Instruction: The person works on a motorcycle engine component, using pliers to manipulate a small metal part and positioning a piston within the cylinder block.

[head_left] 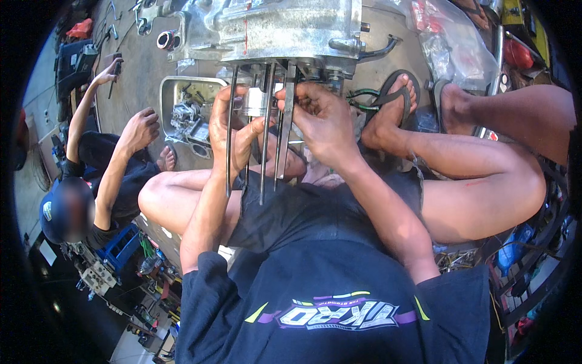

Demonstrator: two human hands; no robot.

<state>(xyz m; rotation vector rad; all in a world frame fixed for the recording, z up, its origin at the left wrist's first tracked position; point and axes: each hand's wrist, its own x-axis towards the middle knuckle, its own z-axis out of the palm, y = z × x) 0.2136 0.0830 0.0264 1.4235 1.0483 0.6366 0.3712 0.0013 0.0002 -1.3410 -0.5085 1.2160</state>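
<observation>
A silver engine crankcase (pixel 291 30) lies in front of me, with several long dark studs (pixel 265 158) sticking out toward me. Among the studs sits a pale metal piston (pixel 257 104). My left hand (pixel 229 130) is closed around the piston's left side, thumb at its near end and fingers by the crankcase. On the other side, my right hand (pixel 321 118) is closed in a pinch close to the piston. Whatever its fingertips hold is hidden. Beside that hand a flat dark strip, probably a cam chain guide (pixel 288 118), runs along the studs.
Left of the crankcase stands a metal tray (pixel 165 112) with a carburettor-like part (pixel 191 118). A co-worker's hand (pixel 142 128) hangs near it; the other holds a dark tool (pixel 113 76). A plastic bag (pixel 451 48) lies far right, near a sandalled foot (pixel 397 100).
</observation>
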